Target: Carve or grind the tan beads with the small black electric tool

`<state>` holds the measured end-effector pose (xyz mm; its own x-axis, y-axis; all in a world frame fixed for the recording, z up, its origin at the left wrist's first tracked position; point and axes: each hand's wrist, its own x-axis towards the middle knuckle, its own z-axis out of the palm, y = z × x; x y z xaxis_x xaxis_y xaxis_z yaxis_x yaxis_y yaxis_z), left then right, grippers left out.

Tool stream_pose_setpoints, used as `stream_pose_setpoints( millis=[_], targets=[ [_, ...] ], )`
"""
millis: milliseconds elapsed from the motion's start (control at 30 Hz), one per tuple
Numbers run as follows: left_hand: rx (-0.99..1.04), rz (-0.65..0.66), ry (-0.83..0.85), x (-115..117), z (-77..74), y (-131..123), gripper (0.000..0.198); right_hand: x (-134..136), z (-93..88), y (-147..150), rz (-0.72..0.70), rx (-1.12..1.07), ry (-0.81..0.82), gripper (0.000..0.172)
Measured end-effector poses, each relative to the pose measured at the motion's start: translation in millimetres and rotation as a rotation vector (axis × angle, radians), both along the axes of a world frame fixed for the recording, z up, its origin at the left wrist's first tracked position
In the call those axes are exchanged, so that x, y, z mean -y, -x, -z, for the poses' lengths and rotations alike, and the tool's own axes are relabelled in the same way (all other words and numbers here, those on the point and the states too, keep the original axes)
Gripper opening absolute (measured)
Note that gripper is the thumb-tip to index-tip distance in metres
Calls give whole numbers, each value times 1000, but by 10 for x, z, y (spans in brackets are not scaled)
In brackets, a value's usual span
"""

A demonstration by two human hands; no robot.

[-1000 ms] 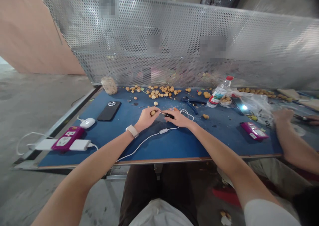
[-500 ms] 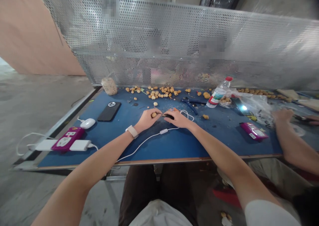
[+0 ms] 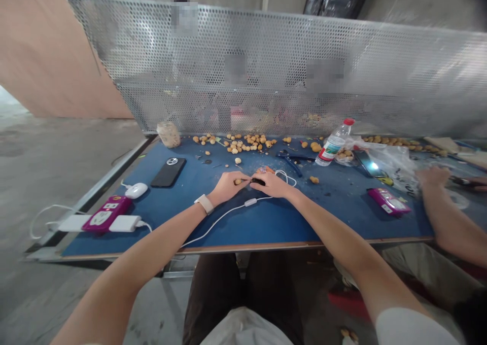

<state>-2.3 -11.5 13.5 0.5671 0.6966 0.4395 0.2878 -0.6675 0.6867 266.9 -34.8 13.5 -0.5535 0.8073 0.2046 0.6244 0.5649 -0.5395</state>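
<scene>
Above the blue tabletop (image 3: 213, 218), my left hand (image 3: 224, 187) wears a watch with a pale band and is closed around a small tan gourd (image 3: 238, 181). My right hand (image 3: 274, 184) meets it fingertip to fingertip, its fingers closed on a small dark object (image 3: 258, 181) whose kind is hidden by the grip. Just behind the right fingers lies an orange item (image 3: 266, 170), partly covered. A white cable (image 3: 250, 202) with an inline switch runs beneath the hands. One loose pale round gourd (image 3: 238, 161) rests beyond the left hand.
Several small gourds (image 3: 251, 143) line the mesh screen (image 3: 243, 71). Blue-handled pliers (image 3: 292, 165) and a water bottle (image 3: 335, 144) stand right of centre. A black phone (image 3: 168, 172) and purple power strip (image 3: 106, 213) lie left. A co-worker's hand (image 3: 433, 176) is at far right.
The view has shifted slightly. My hands stay together over the same spot, with the fingertips adjusting a little around the gourd and the dark object.
</scene>
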Motion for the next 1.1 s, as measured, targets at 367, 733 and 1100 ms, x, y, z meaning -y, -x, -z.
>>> stream_pose_setpoints(
  millis=[367, 733, 1100],
  targets=[
    [26, 27, -33, -20, 30, -2, 22, 10, -10, -5, -10, 35, 1, 41],
    [20, 30, -26, -17, 16, -3, 19, 31, -42, 6, -29, 34, 1, 43],
    [6, 39, -57, -16, 9, -11, 19, 46, -67, 15, -23, 56, 5, 39]
  ],
)
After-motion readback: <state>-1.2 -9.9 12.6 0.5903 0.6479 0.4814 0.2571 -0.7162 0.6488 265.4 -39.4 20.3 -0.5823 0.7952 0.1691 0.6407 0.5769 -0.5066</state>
